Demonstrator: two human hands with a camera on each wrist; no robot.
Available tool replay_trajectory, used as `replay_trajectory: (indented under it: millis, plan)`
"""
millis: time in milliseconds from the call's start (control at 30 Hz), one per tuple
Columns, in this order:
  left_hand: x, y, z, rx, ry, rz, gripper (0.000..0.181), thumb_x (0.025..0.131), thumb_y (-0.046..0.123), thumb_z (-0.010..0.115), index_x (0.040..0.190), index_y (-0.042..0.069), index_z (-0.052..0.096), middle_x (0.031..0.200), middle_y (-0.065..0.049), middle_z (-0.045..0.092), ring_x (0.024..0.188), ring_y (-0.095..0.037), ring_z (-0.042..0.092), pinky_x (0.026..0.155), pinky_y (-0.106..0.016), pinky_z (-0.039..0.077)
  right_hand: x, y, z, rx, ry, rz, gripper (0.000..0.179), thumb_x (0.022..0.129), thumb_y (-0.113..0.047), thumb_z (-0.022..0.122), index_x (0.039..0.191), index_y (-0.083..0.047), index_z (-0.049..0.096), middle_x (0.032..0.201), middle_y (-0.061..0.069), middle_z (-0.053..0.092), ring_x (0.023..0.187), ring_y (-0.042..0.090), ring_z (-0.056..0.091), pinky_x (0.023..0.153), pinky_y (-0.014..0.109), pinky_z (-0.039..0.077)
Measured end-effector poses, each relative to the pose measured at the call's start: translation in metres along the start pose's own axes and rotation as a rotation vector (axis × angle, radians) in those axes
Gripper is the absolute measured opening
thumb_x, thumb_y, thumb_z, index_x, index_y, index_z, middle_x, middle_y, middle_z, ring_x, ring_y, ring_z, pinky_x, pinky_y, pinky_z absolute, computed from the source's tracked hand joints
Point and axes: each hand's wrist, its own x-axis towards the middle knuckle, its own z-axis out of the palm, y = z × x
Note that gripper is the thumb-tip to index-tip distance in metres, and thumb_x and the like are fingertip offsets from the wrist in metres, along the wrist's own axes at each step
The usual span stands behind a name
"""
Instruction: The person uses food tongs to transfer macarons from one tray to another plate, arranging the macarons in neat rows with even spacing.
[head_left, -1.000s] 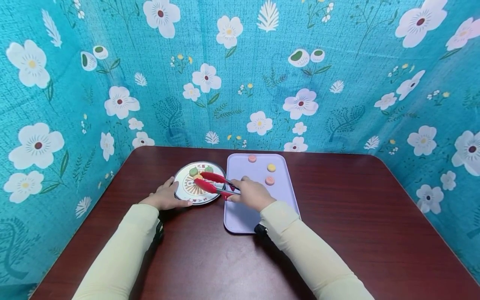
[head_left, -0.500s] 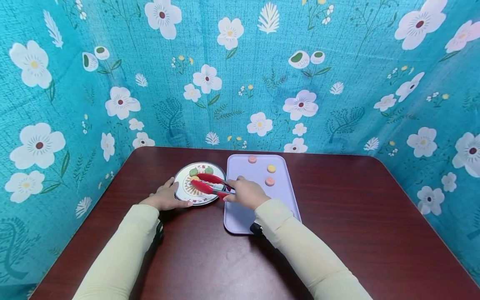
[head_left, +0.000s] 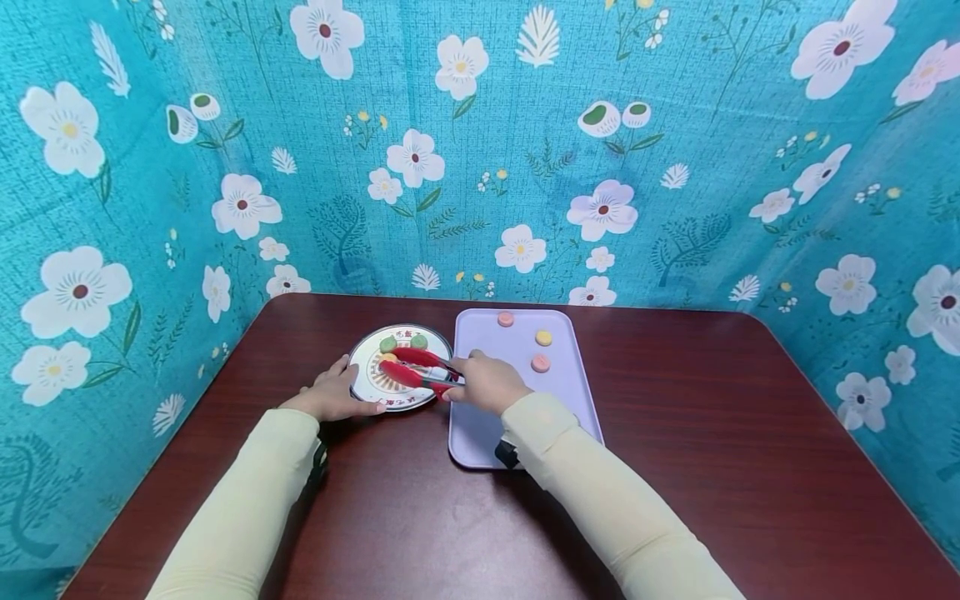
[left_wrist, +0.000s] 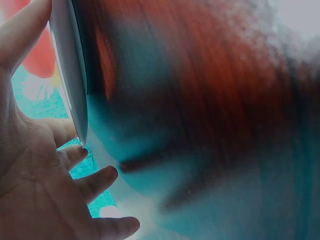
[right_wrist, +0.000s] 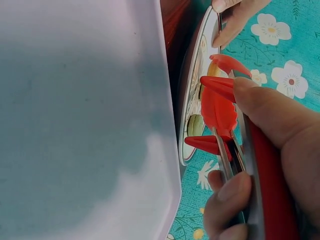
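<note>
Compared with 1 s earlier, the right hand (head_left: 491,383), gripping the red-tipped tongs (head_left: 405,375), has shifted a little to the left, bringing the tips farther over the plate (head_left: 367,345). The orange disc (head_left: 387,359) has moved slightly left and nearer the person with them; it now appears between the 2 tips, over the plate near its middle, though whether they pinch it I cannot tell. The left hand (head_left: 330,393) has stayed put, its fingers extended and spread at the plate's left side, thumb along the near rim. The 2 green discs (head_left: 387,344) (head_left: 418,342) remain on the plate's far half. Beside it on the worktop (head_left: 720,450), the lilac tray (head_left: 480,442) bears the same 2 pink discs (head_left: 506,318) (head_left: 540,363) and 1 yellow disc (head_left: 543,337), all unmoved.
</note>
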Motion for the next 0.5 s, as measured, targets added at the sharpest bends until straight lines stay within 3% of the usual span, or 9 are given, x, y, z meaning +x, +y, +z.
replay_trajectory:
  millis: [500]
  plan:
    - [0.0008,-0.0008,0.0001,-0.011,0.003,-0.005,0.113,0.073,0.056,0.074,0.151,-0.003,0.018,0.155,-0.027,0.009,0.136,-0.051,0.017,0.104,-0.074,0.015,0.0061,-0.0081,-0.0034,-0.056,-0.025,-0.003,0.060,0.087,-0.044,0.070,0.139,-0.019,0.054,0.110,0.009,0.060,0.082,0.020,0.056,0.073,0.035,0.050]
